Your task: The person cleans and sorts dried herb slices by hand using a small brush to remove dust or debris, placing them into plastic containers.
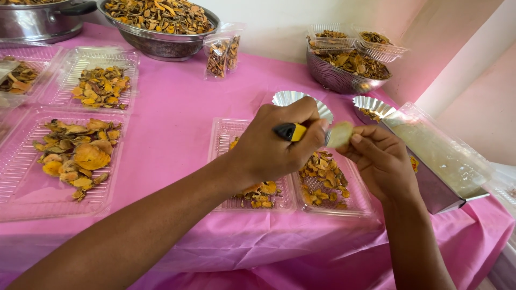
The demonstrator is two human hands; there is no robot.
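Left hand (279, 145) clenched round a yellow-black tool (291, 131). Right hand (379, 158) pinching a pale slice (340, 134), just above the clear tray (352, 201).

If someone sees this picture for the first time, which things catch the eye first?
At the centre, the left hand grips a yellow-and-black tool against a pale slice pinched by the right hand. Below them lie clear trays of dried orange-yellow pieces, spread over a bright pink tablecloth, with metal bowls at the back.

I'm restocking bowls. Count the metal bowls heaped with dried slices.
2. One metal bowl stands at the table's far edge, top centre; a perforated bowl stands far right. The pot's contents at top left are barely visible.
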